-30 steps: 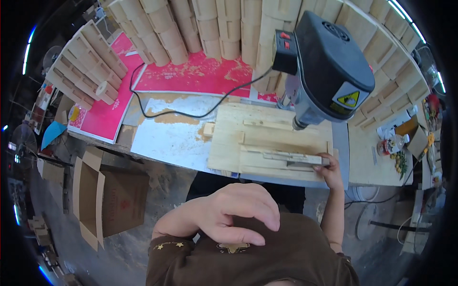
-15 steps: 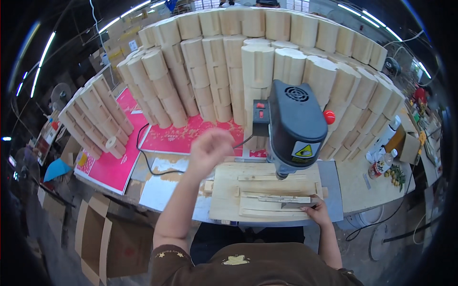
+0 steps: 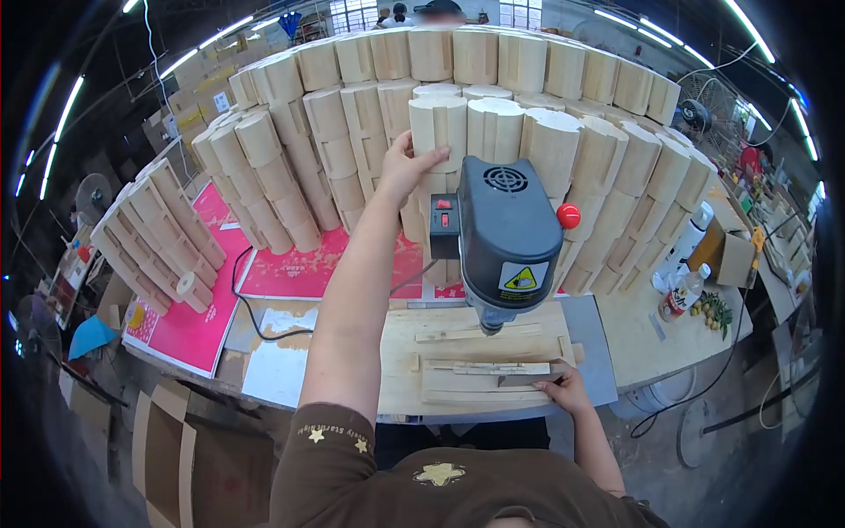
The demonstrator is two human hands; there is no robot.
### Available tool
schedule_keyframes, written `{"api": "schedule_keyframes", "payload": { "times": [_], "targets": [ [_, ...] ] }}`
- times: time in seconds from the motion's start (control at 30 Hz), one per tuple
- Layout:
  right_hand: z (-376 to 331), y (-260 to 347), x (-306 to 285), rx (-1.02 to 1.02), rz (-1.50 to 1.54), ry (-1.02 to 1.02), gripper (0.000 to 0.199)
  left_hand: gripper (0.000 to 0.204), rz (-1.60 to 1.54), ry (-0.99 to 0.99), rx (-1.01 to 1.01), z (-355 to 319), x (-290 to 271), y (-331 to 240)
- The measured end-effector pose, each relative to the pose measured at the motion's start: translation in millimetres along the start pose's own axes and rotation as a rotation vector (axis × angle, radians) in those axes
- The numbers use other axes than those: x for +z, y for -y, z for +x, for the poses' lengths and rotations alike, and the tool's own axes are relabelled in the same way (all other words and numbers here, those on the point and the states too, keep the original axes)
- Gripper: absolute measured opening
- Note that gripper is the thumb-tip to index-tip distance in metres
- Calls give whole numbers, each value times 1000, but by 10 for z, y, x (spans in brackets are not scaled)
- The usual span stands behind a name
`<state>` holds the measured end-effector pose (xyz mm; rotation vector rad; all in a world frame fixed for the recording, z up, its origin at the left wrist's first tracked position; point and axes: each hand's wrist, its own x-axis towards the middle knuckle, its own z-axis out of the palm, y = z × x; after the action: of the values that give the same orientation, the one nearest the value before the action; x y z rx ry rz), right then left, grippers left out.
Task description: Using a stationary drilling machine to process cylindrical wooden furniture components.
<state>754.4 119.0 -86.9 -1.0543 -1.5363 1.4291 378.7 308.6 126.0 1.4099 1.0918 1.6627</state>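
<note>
My left hand [image 3: 412,167] reaches up to the top of a stack and closes around a pale wooden cylinder [image 3: 438,121], thumb across its front and fingers at its left side. Low on the right, my right hand [image 3: 566,390] pinches the end of a thin grey flat plate [image 3: 521,380]. That plate lies against wooden strips fixed on a light wooden board [image 3: 400,387]. Above the board stands a dark bench drill [image 3: 510,233] with red switches and a red ball knob; its chuck [image 3: 495,319] points down at the board.
Tall rows of stacked wooden cylinders [image 3: 352,132] curve behind the drill. One short wooden piece [image 3: 194,292] stands on pink sheeting [image 3: 180,339] at left. A black cable [image 3: 242,304] crosses the table. A bottle [image 3: 684,295] stands at right, and an open cardboard box [image 3: 163,440] sits below left.
My left hand has moved up and away from above the table to a cylinder on top of the stack and grasped it. My right hand stays on the grey plate. The view has shifted slightly.
</note>
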Motion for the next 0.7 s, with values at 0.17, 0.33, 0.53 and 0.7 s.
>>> {"api": "schedule_keyframes", "payload": {
  "times": [0.17, 0.33, 0.53, 0.7],
  "targets": [
    [21, 31, 4, -21, -52, 19, 29, 40, -94, -146, 238, -189, -22, -52],
    [37, -129, -36, -62, -78, 28, 33, 28, -290, -319, 247, -968, -454, -425],
    [-33, -307, -151, -21, -63, 0, 37, 32, -243, -255, -19, -2418, -906, -298],
    [75, -153, -127, -100, -252, 0, 34, 43, 101, 153, -587, -2980, -686, -80]
  ]
}}
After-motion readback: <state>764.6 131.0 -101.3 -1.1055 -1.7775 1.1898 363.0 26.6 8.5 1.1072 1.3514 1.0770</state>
